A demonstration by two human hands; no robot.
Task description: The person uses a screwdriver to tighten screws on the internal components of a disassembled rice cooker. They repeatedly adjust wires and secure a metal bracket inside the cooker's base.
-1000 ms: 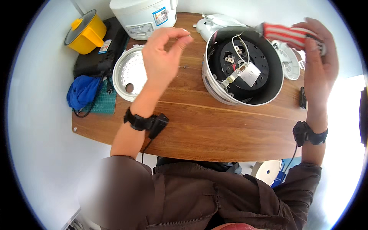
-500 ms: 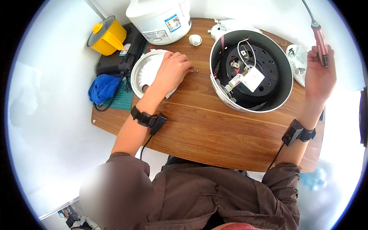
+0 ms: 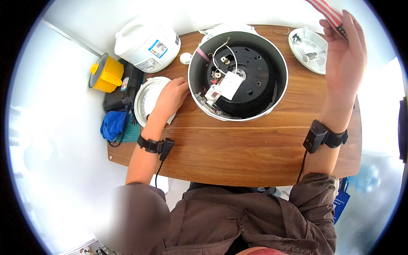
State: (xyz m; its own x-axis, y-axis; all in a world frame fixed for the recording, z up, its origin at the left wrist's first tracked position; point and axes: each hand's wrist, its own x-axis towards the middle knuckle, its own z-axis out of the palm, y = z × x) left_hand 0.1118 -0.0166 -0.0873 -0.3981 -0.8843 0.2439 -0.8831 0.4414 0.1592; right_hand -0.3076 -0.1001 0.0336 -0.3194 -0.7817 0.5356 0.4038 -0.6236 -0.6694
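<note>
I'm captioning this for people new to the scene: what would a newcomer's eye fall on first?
Probably the big round open housing at the middle of the table's far side, its black inside showing a white plate. Next, the red-and-white striped handle in the raised right hand at the upper right, partly cut off by the top edge. Then the bright yellow pot toward the left.

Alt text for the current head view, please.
A person's right grip holds up a red-and-white handle; the left grip is beside an open round housing with exposed electrical parts, on a wooden table. A white appliance and yellow pot stand upper left.
</note>
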